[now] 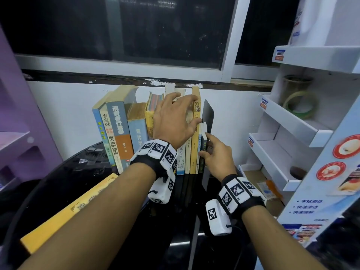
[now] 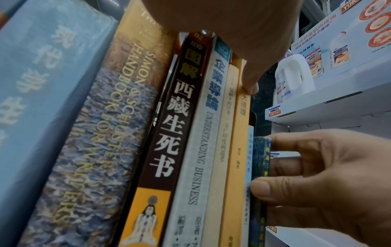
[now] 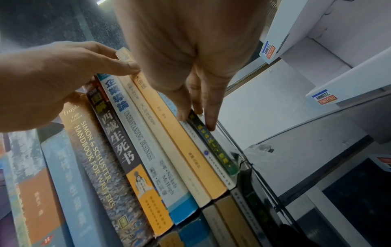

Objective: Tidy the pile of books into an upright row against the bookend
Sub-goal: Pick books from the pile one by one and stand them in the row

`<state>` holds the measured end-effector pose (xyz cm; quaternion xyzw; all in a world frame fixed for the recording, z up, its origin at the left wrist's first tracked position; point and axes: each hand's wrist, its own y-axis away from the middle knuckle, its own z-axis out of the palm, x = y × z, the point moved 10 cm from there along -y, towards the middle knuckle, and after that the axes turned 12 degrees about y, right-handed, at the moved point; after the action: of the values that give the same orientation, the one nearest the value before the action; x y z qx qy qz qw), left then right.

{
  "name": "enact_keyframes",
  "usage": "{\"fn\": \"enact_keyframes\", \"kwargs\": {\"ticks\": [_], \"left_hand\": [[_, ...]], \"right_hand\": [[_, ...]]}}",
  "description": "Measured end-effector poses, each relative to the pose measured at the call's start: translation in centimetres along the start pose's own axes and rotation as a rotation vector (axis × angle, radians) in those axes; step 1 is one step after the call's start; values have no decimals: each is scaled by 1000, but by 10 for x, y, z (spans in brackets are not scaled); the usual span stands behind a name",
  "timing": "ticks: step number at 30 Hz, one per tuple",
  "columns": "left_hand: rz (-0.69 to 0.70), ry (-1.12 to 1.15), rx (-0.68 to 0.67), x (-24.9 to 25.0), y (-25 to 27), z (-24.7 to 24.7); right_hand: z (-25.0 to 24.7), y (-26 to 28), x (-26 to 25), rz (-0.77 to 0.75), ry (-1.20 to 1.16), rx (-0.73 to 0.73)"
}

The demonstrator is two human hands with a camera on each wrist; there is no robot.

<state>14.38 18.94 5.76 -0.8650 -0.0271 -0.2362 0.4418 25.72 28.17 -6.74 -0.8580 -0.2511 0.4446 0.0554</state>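
Our left hand (image 1: pixel 173 117) clasps the books (image 1: pixel 120 133) from above; our right hand (image 1: pixel 216 158) pinches a thin book (image 2: pixel 259 155) beside the bookend (image 1: pixel 208 114). Next, we judge: seat it flush, upright

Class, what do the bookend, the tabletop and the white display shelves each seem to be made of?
Bookend: thin dark sheet with a dull sheen, probably painted metal. Tabletop: glossy black, likely glass or lacquer, since it mirrors the books. Display shelves: matt white, seemingly folded cardboard, judging by thin creased walls.

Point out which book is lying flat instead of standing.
The yellow book, flat on the black table at front left; every other book stands in the row by the bookend.
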Motion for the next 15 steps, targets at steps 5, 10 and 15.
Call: {"fn": "enact_keyframes", "kwargs": {"ticks": [5,10,15], "left_hand": [[-2,11,1,1,1,-1],[6,1,-6,0,1,-1],[1,-9,-17,0,1,1]], "right_hand": [[3,-1,2,15,-26,4],[2,0,4,9,-6,-8],[1,0,4,20,13,-18]]}}
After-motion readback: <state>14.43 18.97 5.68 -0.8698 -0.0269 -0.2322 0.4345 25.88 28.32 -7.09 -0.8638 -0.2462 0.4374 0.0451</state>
